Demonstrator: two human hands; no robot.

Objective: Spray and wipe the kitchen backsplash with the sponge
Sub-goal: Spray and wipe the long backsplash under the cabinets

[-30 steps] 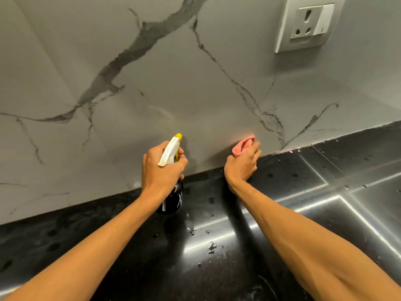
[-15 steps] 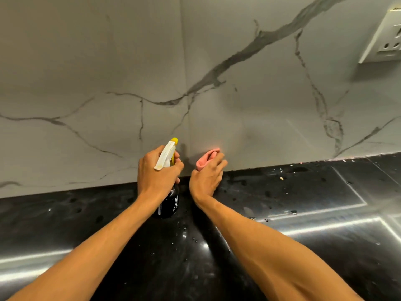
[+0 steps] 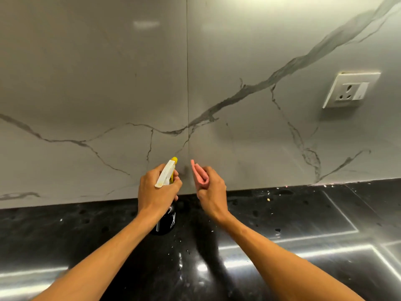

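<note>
A grey marble-look backsplash [image 3: 238, 61] with dark veins fills the upper view, with a vertical joint near the middle. My left hand [image 3: 155, 192] grips a black spray bottle [image 3: 167, 222] by its white and yellow trigger head, nozzle toward the wall. My right hand [image 3: 211, 192] holds a folded pink sponge [image 3: 198, 174] upright, just off the wall's lower edge beside the joint. The two hands are close together, a small gap between them.
A glossy black countertop [image 3: 303, 224] with droplets and small crumbs runs below the wall. A white socket and switch plate [image 3: 351, 90] sits on the backsplash at the right.
My right hand has lifted the sponge off the bottom of the wall and turned it upright. The view has shifted, bringing the socket back into sight. The left hand keeps the bottle.
</note>
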